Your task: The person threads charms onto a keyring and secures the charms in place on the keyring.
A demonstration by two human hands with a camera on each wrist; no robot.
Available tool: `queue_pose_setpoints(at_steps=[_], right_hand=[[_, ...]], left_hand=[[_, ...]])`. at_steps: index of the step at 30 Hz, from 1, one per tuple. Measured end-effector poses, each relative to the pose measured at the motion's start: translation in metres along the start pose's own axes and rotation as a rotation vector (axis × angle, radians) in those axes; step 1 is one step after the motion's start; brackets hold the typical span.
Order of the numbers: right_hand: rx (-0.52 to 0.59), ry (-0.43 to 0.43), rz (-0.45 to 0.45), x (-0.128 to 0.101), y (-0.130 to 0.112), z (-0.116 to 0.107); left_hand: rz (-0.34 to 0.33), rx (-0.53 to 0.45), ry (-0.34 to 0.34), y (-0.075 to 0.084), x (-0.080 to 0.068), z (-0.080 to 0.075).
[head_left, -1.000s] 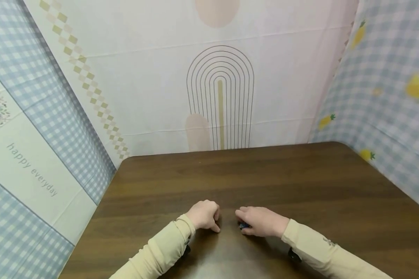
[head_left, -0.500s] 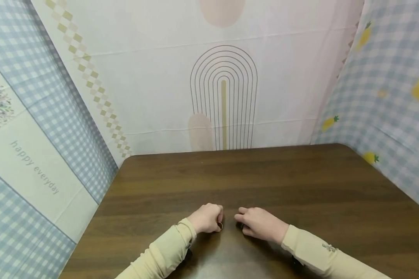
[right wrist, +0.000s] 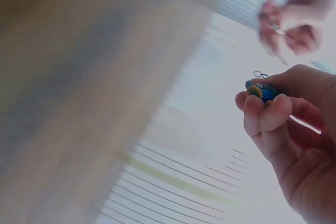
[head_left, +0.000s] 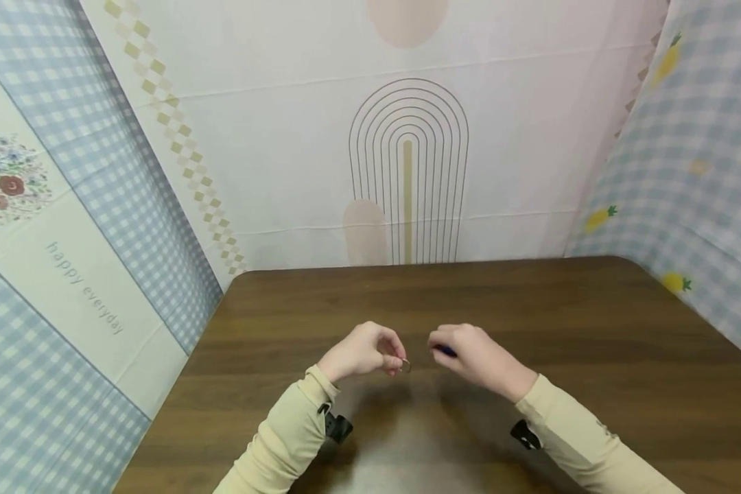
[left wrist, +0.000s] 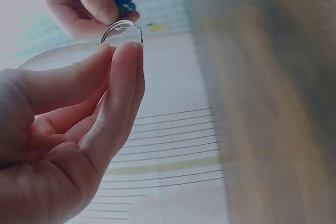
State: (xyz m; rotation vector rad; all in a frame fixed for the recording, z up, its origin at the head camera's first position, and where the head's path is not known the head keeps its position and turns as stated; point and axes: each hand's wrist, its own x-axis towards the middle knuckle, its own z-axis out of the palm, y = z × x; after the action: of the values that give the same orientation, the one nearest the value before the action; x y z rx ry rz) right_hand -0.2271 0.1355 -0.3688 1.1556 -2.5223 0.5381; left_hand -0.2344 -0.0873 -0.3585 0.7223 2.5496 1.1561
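Note:
My left hand [head_left: 364, 351] pinches a silver key ring [left wrist: 121, 23] between thumb and fingertips, most of the ring standing clear of them. In the head view my right hand [head_left: 480, 358] is just to the right, a short gap away. It holds a small blue and yellow charm [right wrist: 266, 93], partly covered by the fingers; its exact shape is hard to make out. A little metal loop [right wrist: 258, 74] sticks out of the charm's top. Ring and charm are apart, both above the table.
The brown wooden table [head_left: 321, 302] spreads out below both hands. A printed white cloth [head_left: 284, 171] hangs behind its far edge, with checked cloths [head_left: 130, 199] at the sides. Dark wrist straps [head_left: 338, 427] show under the sleeves.
Both hands have risen off the tabletop and moved farther away. The key ring, just visible at the left fingertips half a second ago, now shows more plainly. The head view has shifted slightly.

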Motion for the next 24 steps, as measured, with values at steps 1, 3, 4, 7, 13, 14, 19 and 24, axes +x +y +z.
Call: queue_pose_setpoints(at_steps=[1,3,4,7,13,14,19,24], right_hand=[[0.008,0.02,0.008,0.002,-0.002,-0.005],[0.028,0.056,0.027,0.004,-0.006,-0.014],[0.041,0.075,0.037,0.005,-0.008,-0.018],[0.084,0.134,0.063,0.008,-0.014,-0.025],[0.13,0.221,0.042,0.015,-0.021,-0.029],[0.134,0.228,0.043,0.016,-0.022,-0.029],[0.16,0.255,0.082,0.017,-0.025,-0.032],[0.181,0.269,0.096,0.017,-0.028,-0.032]], left_hand=[[0.013,-0.008,0.015,0.002,0.0,-0.003],[0.035,-0.02,0.049,0.007,-0.001,-0.008],[0.045,-0.032,0.065,0.009,-0.001,-0.011],[0.059,-0.111,0.114,0.014,-0.002,-0.017],[0.092,-0.23,0.162,0.021,-0.004,-0.025],[0.107,-0.24,0.158,0.022,-0.003,-0.025],[0.168,-0.276,0.151,0.022,-0.002,-0.024],[0.152,-0.368,0.173,0.024,-0.002,-0.02]])
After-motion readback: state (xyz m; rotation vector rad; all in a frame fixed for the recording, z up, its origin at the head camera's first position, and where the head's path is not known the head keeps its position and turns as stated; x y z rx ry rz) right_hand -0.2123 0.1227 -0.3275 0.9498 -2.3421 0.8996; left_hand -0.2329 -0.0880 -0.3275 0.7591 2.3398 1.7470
